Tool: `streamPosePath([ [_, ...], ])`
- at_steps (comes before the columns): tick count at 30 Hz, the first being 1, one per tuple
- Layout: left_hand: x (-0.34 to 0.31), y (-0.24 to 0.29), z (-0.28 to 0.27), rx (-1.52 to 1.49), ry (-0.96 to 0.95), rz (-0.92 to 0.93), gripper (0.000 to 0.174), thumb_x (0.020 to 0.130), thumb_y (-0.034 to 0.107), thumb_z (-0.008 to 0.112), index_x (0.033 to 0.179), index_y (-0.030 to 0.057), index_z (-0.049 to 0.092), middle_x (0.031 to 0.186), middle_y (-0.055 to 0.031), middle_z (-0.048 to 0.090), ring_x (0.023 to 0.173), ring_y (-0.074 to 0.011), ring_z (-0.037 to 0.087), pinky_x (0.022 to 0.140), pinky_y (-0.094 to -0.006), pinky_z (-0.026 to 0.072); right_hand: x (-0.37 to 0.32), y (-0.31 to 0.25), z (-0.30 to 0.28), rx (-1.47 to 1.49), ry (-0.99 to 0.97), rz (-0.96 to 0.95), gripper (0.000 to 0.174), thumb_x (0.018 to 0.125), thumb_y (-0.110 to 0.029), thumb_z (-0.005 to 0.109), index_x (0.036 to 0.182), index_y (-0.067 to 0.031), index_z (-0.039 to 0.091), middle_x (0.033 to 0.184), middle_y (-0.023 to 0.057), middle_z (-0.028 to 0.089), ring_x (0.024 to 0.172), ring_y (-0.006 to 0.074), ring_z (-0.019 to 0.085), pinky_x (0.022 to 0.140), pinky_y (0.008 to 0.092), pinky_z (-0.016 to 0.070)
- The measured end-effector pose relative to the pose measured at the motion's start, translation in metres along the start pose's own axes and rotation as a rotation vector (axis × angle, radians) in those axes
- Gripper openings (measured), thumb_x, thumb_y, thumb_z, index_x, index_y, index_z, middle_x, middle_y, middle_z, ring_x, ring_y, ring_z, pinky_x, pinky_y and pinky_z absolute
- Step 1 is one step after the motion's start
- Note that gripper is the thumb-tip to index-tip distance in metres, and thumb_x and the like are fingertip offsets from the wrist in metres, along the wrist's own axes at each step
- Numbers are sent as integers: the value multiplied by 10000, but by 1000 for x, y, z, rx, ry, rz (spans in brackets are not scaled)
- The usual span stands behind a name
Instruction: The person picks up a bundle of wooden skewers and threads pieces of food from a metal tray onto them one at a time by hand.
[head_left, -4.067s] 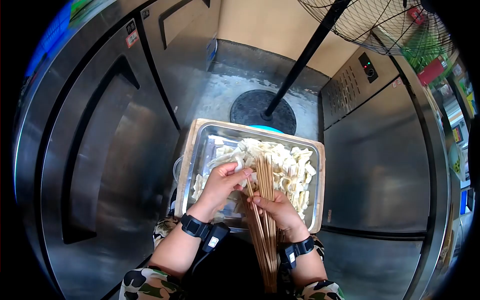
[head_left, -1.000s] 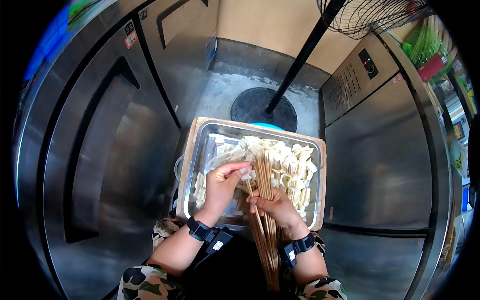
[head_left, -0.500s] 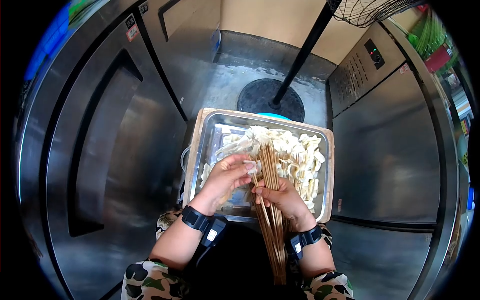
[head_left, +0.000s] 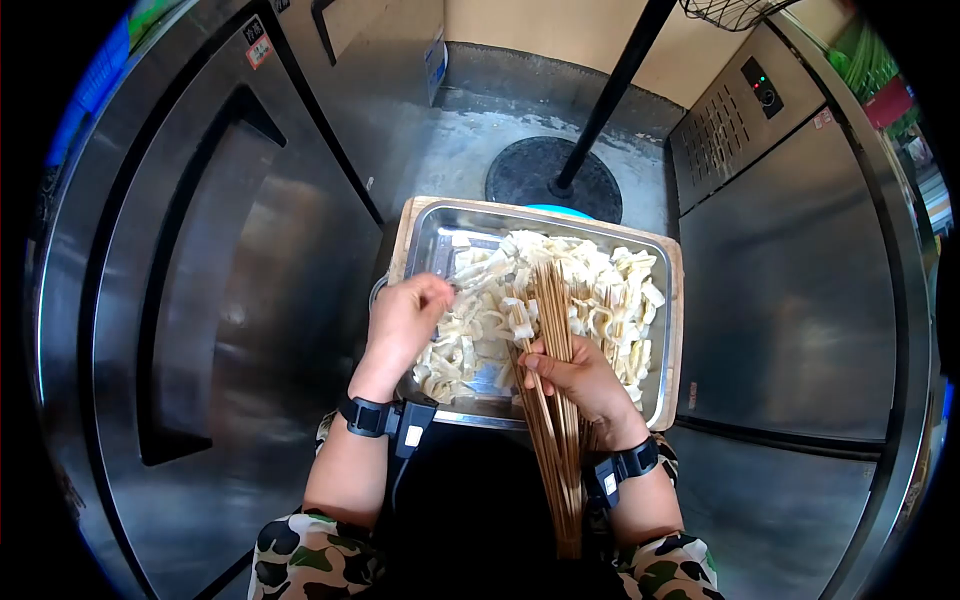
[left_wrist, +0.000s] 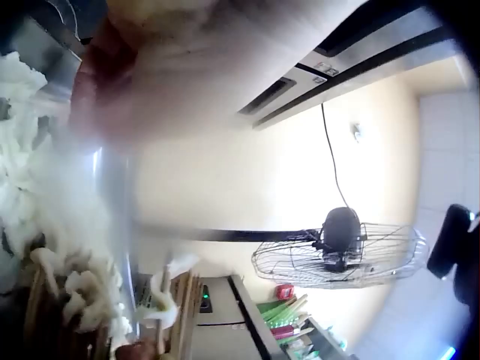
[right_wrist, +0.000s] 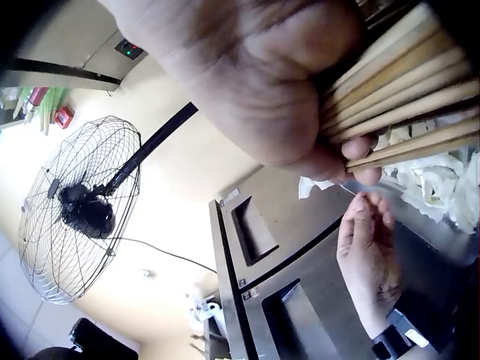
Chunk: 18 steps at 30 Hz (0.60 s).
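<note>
My right hand (head_left: 575, 375) grips a thick bundle of bamboo skewers (head_left: 556, 400), their tips pointing away over the metal tray (head_left: 428, 235). One skewer stands a little apart on the left of the bundle, with a white folded food piece (head_left: 521, 322) on its tip. Over the tray's left side is my left hand (head_left: 408, 315), fingers bent loosely and slightly blurred, with nothing visible between them. In the right wrist view, the left hand's fingertips (right_wrist: 365, 202) lie close together. Ruffled white food strips (head_left: 470, 335) fill much of the tray.
Under the tray lies a wooden board (head_left: 674, 330). Steel refrigerator doors (head_left: 240, 300) stand close on the left, and a steel cabinet (head_left: 790, 280) on the right. Beyond the tray are a fan's round black base (head_left: 545, 170) and pole (head_left: 620, 90).
The left hand has left the skewer tip and moved left over the tray. The white piece it was handling now sits on the skewer. The right hand keeps its grip on the bundle.
</note>
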<state>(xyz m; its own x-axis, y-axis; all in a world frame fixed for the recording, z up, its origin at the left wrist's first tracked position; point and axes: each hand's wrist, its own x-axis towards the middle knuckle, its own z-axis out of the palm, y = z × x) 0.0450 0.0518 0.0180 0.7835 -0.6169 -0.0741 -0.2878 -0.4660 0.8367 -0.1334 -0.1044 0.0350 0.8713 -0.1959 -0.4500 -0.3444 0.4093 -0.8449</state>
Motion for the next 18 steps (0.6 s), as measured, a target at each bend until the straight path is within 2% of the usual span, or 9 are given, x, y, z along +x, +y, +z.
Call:
streamPosePath([
  [2,-8,1,2,268,-89,43,108,755,179,668,799,83,646,702,-123,634,661,-264,621,635,-354,487,0,0,0,-5,-7,-1,69,862,-108,591,896,-55,564,698,23,620,537,41,487,493,164,385],
  [5,-15,8,9,474,-256,26,133,734,215,678,775,96,635,710,-146,624,707,-338,600,653,-404,480,-1,-1,0,-27,-21,-14,67,859,-107,594,890,-55,566,696,21,617,538,39,485,492,165,384],
  [6,-18,12,11,499,-255,52,150,693,139,707,770,59,605,717,-99,632,689,-302,611,624,-378,472,-1,-1,1,-29,-24,-11,66,858,-106,595,889,-55,567,695,21,617,539,39,486,494,165,385],
  [9,-25,12,22,463,-207,151,190,670,103,701,819,80,584,821,-92,620,776,-297,605,661,-372,471,0,-2,-1,-38,-27,-2,64,856,-103,595,886,-54,569,693,19,615,544,38,488,498,164,386],
  [10,-27,13,23,501,-266,212,228,701,58,626,922,81,574,933,-112,570,885,-311,581,727,-404,471,0,-1,-1,-42,-28,0,62,856,-101,595,885,-53,570,693,19,616,544,38,488,499,164,386],
  [13,-28,9,30,598,-274,267,177,713,10,557,878,68,586,942,-115,563,899,-294,578,727,-400,473,1,-1,1,-32,-27,11,59,855,-98,594,884,-52,570,694,19,616,546,37,489,499,164,387],
  [16,-27,13,29,682,-281,279,160,719,6,517,837,70,604,883,-113,577,855,-287,593,715,-389,478,1,-2,2,-6,-15,9,58,851,-101,602,875,-50,591,687,29,625,537,40,502,495,158,392],
  [18,-25,5,32,695,-261,296,82,692,56,580,770,83,586,813,-88,586,814,-287,596,677,-392,474,0,-1,1,6,-11,0,59,848,-101,606,877,-50,599,690,35,629,530,41,507,493,155,395],
])
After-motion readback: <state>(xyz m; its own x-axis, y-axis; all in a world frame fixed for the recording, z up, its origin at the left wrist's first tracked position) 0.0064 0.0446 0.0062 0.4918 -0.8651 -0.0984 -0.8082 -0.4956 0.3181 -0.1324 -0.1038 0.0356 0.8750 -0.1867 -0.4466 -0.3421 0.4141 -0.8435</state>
